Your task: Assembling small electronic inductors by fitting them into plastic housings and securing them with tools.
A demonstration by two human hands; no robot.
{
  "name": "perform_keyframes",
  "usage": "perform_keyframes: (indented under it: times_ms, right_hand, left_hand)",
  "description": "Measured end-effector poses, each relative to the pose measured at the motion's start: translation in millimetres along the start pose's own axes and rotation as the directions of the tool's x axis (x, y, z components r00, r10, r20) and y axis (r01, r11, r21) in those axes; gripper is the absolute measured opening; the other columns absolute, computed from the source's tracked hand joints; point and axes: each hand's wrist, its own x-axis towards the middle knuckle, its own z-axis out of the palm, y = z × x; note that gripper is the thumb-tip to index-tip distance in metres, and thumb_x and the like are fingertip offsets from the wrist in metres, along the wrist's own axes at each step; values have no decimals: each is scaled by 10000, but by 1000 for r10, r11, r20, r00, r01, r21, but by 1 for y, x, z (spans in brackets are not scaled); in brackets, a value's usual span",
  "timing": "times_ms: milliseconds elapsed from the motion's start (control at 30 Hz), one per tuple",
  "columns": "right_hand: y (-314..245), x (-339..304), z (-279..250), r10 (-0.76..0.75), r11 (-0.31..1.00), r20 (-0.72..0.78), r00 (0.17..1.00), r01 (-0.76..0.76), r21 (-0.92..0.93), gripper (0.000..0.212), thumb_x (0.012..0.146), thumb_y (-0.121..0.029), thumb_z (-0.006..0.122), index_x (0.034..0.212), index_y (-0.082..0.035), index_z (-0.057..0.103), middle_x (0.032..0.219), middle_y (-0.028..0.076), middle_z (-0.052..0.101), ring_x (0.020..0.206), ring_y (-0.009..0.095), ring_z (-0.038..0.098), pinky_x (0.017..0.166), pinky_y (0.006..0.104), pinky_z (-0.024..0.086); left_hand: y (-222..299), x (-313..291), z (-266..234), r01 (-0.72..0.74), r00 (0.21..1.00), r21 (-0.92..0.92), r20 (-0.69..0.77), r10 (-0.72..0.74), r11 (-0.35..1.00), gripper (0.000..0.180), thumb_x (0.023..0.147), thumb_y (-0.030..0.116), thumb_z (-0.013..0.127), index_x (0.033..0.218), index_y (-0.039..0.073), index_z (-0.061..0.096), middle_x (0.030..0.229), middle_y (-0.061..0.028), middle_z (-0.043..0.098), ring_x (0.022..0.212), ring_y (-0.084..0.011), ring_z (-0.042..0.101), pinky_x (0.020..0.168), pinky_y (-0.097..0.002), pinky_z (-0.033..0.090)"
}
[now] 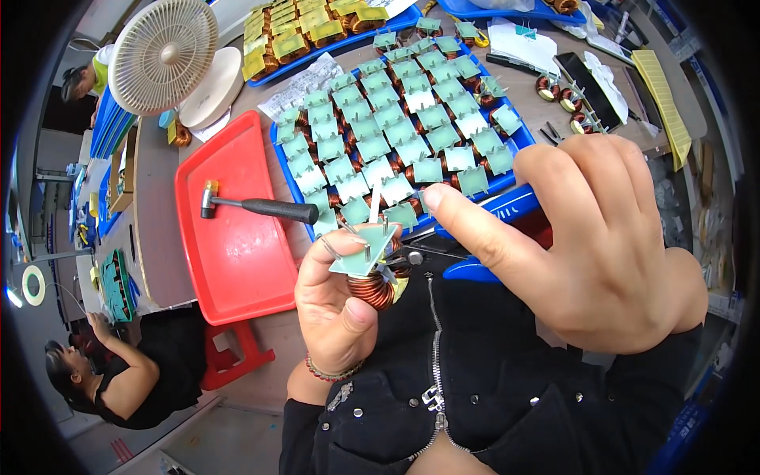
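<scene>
In my left hand (336,321), fingers and thumb pinch a copper-wound ring coil (372,291). A pale green square plate (366,249) with metal pins faces up on it. My right hand (606,237) is larger in view, back toward me, with curled fingers and the thumb stretched left. It is around blue-handled pliers (469,270); the palm hides much of the handles. The pliers' pivot (415,258) shows close beside the coil. Behind both hands, a blue tray (286,162) holds rows of similar coils with green plates.
A red tray (229,273) at left holds a black-handled hammer (277,209). Yellow-topped coils (323,32) fill another tray at the back. Right of the blue tray are loose coils (570,99), papers (522,47) and a phone (590,87). A fan (164,55) stands far left; two people work beyond.
</scene>
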Motion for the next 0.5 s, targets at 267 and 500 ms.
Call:
perform_keyframes:
  times_ms: [267,500]
  right_hand:
    - [-12,-24,23,250,927,29,968,-248,283,450,613,-150,605,1061,-136,639,693,56,395,599,207,399,530,311,334]
    - [-20,-31,29,326,869,141,935,-355,346,454,626,-136,651,1079,-130,620,641,35,413,541,188,425,491,305,340]
  left_hand:
    - [0,-1,1,69,997,-42,-27,-70,997,563,754,296,703,1153,14,423,1182,-169,496,1145,-309,472,956,-403,375]
    - [0,1,9,114,990,-177,-58,-126,978,576,777,297,671,1209,72,364,1245,-202,443,1172,-298,444,971,-415,361]
